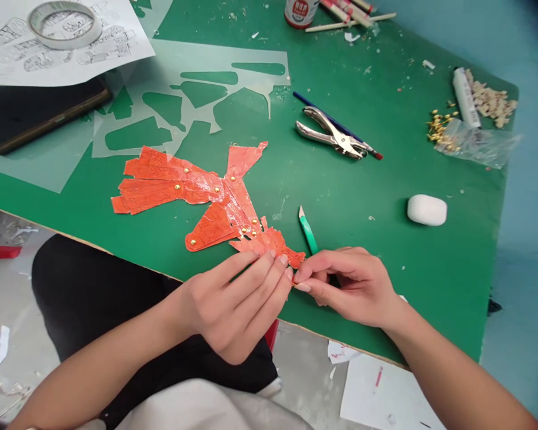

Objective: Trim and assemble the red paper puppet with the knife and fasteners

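Observation:
An orange jointed paper figure with gold fasteners lies on the green table. My left hand pinches the figure's near end from below, fingers pressed together on it. My right hand meets it from the right, fingertips pinching the same orange end. A green-handled craft knife lies on the table just behind my right hand, its rear part hidden by the fingers.
A metal hole punch and a blue pen lie further back. A white eraser sits at right, with a bag of gold fasteners beyond. Clear stencil sheets, a tape roll and a dark tablet are at left.

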Demonstrator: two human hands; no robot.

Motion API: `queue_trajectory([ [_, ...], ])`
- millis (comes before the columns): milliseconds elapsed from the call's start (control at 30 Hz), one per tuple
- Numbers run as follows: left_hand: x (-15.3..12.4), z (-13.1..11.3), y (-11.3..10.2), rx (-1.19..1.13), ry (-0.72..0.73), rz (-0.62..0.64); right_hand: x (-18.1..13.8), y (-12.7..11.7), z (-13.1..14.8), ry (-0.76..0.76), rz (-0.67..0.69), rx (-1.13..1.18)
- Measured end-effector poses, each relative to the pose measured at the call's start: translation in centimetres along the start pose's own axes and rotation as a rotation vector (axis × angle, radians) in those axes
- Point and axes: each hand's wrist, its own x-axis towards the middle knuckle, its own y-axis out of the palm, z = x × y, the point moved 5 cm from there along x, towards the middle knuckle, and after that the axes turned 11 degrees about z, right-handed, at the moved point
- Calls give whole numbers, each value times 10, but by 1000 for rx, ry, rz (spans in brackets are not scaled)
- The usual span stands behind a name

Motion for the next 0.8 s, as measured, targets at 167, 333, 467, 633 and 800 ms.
queue_trajectory([
  [167, 4, 3, 5, 24, -31, -48, -4, -4, 5, -82, -134, -25],
  [333, 7, 8, 14, -26, -74, -26, -8, -12, 1, -38, -322, 133],
  [467, 10, 11, 18, -67, -75, 35, -7, -11, -1, -36, -328, 142],
  [633, 10, 10, 15, -44, -77, 15, -5, -13, 2, -60, -351, 3],
  [800, 8, 8, 13, -44, -88, -60, -4, -15, 19, -265, -156, -514],
])
